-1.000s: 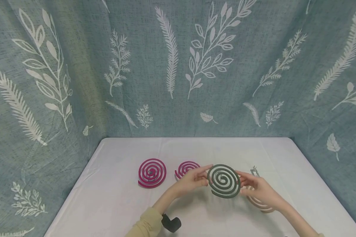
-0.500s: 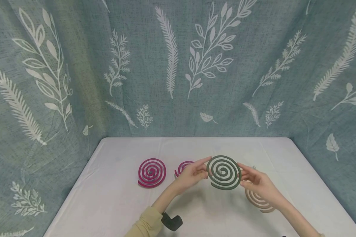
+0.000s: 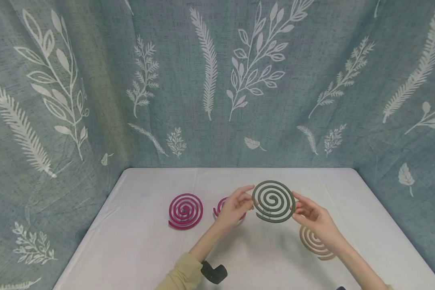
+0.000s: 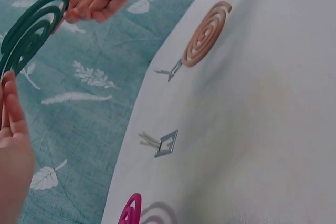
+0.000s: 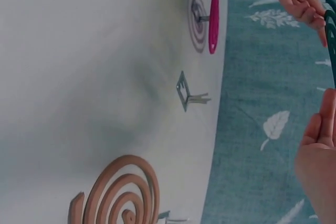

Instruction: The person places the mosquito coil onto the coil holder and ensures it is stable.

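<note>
With fingers of left hand and right hand, pinching green coil at opposite edges. Holding it above white table.

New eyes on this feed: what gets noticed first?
The dark green coil, held up between the left hand and right hand above the white table, catches the eye first. Then come two magenta coils, left of it in the head view, one partly behind the left hand. A brown coil shows partly behind the right hand there.

Your spiral coil was dark green, the left coil and its neighbouring coil magenta, the right coil brown; your sleeve was pale khaki, your curtain blue-green with whitish leaf patterns.
</note>
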The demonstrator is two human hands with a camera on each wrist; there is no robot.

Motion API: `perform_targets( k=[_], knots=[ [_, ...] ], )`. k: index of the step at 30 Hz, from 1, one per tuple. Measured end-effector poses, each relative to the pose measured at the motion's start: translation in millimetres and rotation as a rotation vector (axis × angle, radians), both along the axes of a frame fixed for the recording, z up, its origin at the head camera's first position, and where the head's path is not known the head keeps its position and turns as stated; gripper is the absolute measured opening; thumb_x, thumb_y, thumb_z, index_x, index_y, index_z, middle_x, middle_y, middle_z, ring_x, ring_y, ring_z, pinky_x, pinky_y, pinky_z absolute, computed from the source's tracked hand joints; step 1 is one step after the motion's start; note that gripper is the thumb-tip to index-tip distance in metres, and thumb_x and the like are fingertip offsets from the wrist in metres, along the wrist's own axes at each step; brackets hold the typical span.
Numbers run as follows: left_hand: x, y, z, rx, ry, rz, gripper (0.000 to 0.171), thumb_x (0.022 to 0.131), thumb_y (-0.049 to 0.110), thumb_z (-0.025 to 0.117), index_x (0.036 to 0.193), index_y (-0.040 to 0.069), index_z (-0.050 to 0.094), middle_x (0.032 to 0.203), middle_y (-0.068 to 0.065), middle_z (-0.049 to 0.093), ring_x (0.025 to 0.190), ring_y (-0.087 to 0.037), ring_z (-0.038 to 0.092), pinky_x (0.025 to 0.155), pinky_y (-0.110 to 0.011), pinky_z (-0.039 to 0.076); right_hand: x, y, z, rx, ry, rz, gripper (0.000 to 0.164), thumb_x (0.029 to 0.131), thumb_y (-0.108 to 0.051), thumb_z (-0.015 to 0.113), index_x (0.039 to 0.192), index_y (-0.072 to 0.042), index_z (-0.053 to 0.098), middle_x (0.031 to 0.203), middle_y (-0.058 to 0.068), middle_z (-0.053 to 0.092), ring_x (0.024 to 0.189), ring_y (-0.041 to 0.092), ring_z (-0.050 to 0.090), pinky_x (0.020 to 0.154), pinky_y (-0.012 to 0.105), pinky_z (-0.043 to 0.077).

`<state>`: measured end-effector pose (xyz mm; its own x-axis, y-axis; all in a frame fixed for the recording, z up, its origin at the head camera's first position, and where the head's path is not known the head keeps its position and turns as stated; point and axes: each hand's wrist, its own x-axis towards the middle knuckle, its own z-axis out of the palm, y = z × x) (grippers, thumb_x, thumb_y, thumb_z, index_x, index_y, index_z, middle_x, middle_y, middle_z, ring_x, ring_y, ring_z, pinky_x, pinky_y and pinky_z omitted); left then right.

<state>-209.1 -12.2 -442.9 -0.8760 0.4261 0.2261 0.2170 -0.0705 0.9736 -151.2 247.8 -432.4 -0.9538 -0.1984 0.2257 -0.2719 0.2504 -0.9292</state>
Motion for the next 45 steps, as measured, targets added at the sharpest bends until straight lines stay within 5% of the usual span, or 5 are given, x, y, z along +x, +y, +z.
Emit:
perform_targets(
  k=[12, 21, 30, 35, 45],
  knots=[
    [-0.9, 16, 1.4, 0.078, 0.03, 0.21, 0.033, 0.092, 0.003, 0.056, 0.126, 0.0, 0.057, 0.102, -0.027, 0.062, 0.081, -0.002, 0.058, 0.081, -0.015, 0.05, -5.4, -9, 2.6, -0.034, 0.016, -0.087, 0.059, 0.09, 0.0, 0.059, 0.143, 0.003, 0.034, 0.098, -0.015, 0.06, 0.089, -0.006, 0.057, 0.078, 0.012, 0.05],
    [-4.3, 20, -7.2, 0.07, -0.047, 0.134, 0.044, 0.095, 0.006, 0.054, 0.138, 0.004, 0.047, 0.104, -0.025, 0.059, 0.082, 0.002, 0.057, 0.081, -0.015, 0.049, -9.7, -10, -4.9, -0.048, -0.033, -0.15, 0.057, 0.091, -0.007, 0.061, 0.142, 0.002, 0.036, 0.097, -0.017, 0.059, 0.089, -0.007, 0.057, 0.08, 0.01, 0.05],
    [-5.8, 19, -12.8, 0.079, -0.075, 0.002, 0.075, 0.084, -0.002, 0.065, 0.148, 0.009, 0.03, 0.102, -0.009, 0.061, 0.085, -0.001, 0.056, 0.082, -0.015, 0.049, -16.1, -8, -11.5, -0.091, -0.031, -0.152, 0.055, 0.091, -0.003, 0.059, 0.14, 0.006, 0.036, 0.096, -0.017, 0.06, 0.087, -0.007, 0.057, 0.079, 0.01, 0.05],
    [-5.7, 20, -13.4, 0.042, -0.043, -0.008, 0.085, 0.079, -0.003, 0.07, 0.15, 0.017, 0.027, 0.103, -0.012, 0.062, 0.084, -0.002, 0.057, 0.08, -0.016, 0.05, -18.5, -8, -14.6, -0.155, -0.032, -0.129, 0.058, 0.09, -0.004, 0.06, 0.14, 0.009, 0.033, 0.096, -0.016, 0.06, 0.087, -0.006, 0.058, 0.079, 0.01, 0.05],
    [-5.2, 26, -19.0, 0.043, -0.012, 0.02, 0.083, 0.082, -0.002, 0.069, 0.15, 0.014, 0.024, 0.105, -0.025, 0.061, 0.083, -0.002, 0.056, 0.078, -0.014, 0.048, -18.6, -16, -17.1, -0.259, -0.062, -0.13, 0.064, 0.088, 0.001, 0.061, 0.143, 0.007, 0.028, 0.094, -0.013, 0.058, 0.085, -0.003, 0.058, 0.078, 0.011, 0.051]
  ],
)
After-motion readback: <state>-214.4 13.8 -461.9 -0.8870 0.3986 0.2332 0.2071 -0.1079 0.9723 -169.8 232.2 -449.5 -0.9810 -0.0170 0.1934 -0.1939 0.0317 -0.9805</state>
